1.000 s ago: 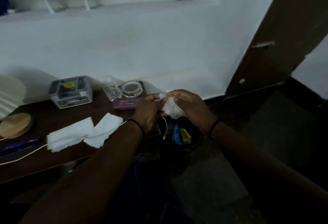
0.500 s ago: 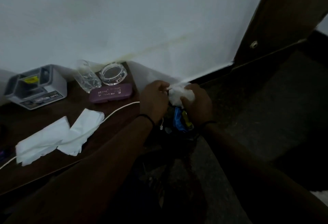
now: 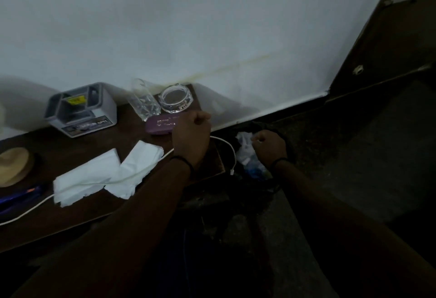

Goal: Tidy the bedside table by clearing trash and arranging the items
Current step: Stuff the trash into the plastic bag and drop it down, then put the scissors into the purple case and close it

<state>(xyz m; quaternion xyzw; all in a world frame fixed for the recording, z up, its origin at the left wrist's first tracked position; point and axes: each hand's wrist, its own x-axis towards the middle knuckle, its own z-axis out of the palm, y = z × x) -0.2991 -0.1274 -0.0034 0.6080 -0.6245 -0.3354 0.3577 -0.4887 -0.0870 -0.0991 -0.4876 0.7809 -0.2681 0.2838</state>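
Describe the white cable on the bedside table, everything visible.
The white cable is thin, round and looks rubbery. It enters at the left edge, runs across the dark wooden table, lies over the two white tissues, passes behind the left hand, then arcs off the table's right end. Its small white plug hangs free near the trash bin.

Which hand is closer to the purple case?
Left. The left hand sits right at the purple case and overlaps its right end. The right hand is off past the table edge, over the trash bin.
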